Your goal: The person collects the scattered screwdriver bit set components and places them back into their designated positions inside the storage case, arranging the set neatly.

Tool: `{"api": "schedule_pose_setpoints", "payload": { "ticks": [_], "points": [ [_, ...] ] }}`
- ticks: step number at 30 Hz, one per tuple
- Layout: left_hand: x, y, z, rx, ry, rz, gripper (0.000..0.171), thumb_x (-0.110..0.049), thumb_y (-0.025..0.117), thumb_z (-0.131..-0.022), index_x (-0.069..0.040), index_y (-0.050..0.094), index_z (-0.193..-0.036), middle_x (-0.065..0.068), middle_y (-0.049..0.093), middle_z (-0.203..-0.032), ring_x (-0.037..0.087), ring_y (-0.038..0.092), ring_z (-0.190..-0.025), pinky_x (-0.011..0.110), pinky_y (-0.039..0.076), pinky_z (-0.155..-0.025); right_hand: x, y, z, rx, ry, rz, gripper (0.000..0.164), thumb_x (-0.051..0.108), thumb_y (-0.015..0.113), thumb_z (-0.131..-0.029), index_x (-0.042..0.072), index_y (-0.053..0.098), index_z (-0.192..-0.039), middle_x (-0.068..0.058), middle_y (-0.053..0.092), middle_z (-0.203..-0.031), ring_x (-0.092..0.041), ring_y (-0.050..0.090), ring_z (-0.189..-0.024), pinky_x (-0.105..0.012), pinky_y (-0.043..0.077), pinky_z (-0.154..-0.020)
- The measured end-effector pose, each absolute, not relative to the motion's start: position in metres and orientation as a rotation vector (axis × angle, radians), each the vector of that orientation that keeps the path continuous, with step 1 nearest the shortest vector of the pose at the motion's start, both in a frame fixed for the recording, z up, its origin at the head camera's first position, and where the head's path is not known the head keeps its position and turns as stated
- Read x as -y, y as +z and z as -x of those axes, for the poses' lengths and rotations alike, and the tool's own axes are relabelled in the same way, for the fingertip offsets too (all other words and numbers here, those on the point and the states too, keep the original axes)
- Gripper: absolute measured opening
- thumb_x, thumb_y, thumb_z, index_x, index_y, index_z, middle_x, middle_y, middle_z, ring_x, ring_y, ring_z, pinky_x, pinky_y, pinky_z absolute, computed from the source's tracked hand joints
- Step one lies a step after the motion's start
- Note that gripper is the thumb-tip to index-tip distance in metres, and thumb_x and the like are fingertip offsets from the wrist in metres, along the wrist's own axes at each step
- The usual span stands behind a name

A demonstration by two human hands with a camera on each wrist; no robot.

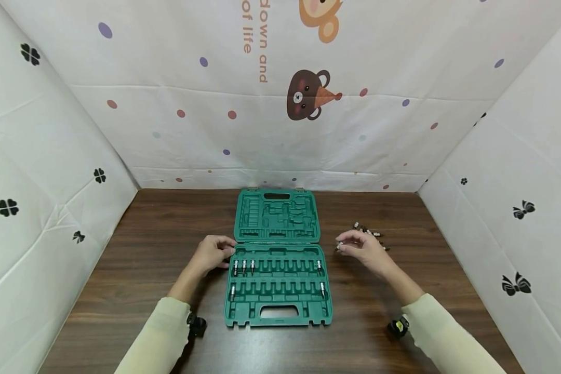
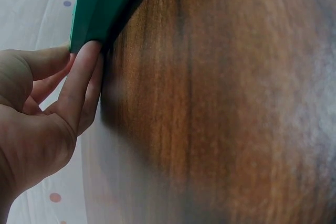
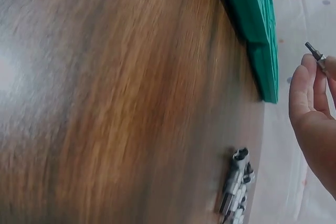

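A green plastic tool case point(image 1: 278, 278) lies unfolded on the table, its moulded lid point(image 1: 277, 214) laid back. Several metal bit sockets point(image 1: 244, 267) stand in its slots: three at the upper left, one at the lower left, two along the right side. At the case's left edge near the hinge, my left hand point(image 1: 213, 253) pinches the rim between thumb and fingers, as the left wrist view shows. Right of the case, my right hand point(image 1: 362, 250) holds a bit socket point(image 3: 316, 52) between thumb and fingertips, raised above the table, its dark bit pointing away from the fingers.
A small pile of loose bit sockets point(image 3: 236, 184) lies on the wooden table point(image 1: 168, 218) beyond my right hand. Patterned white cloth point(image 1: 262, 135) closes off the back and both sides. Each wrist wears a small black camera point(image 1: 196, 325).
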State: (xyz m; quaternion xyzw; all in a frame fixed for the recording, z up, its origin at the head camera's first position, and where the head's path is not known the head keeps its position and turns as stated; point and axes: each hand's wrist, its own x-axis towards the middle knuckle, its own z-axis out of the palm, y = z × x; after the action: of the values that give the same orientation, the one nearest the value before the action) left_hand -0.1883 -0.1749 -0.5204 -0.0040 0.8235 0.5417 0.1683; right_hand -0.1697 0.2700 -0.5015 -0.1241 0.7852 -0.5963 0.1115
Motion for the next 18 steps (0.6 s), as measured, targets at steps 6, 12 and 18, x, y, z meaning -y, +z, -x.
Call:
{"api": "schedule_pose_setpoints", "payload": {
  "ticks": [6, 12, 18],
  "points": [
    [0.174, -0.521, 0.188, -2.349, 1.536, 0.010, 0.022, -0.001, 0.062, -0.102, 0.002, 0.072, -0.122, 0.016, 0.068, -0.102, 0.018, 0.068, -0.083, 0.035, 0.066, -0.068, -0.256, -0.501, 0.171, -2.284, -1.734, 0.363, 0.035, 0.008, 0.067, -0.101, -0.016, 0.058, -0.126, -0.039, 0.060, -0.122, -0.010, 0.072, -0.097, -0.038, 0.063, -0.089],
    [0.174, -0.520, 0.188, -2.343, 1.541, 0.022, 0.022, -0.001, 0.062, -0.102, 0.002, 0.071, -0.122, 0.016, 0.067, -0.101, 0.019, 0.067, -0.083, 0.035, 0.066, -0.068, -0.239, -0.496, 0.173, -2.259, -1.710, 0.406, 0.032, 0.008, 0.067, -0.101, -0.013, 0.061, -0.124, -0.032, 0.066, -0.118, -0.010, 0.072, -0.096, -0.045, 0.062, -0.090],
    [0.174, -0.519, 0.188, -2.345, 1.534, 0.021, 0.023, -0.001, 0.062, -0.102, 0.002, 0.071, -0.123, 0.016, 0.067, -0.103, 0.019, 0.067, -0.084, 0.035, 0.065, -0.069, -0.221, -0.494, 0.173, -2.220, -1.677, 0.446, 0.028, 0.008, 0.066, -0.102, -0.009, 0.064, -0.124, -0.027, 0.067, -0.117, -0.012, 0.071, -0.098, -0.046, 0.061, -0.092]
  ]
}}
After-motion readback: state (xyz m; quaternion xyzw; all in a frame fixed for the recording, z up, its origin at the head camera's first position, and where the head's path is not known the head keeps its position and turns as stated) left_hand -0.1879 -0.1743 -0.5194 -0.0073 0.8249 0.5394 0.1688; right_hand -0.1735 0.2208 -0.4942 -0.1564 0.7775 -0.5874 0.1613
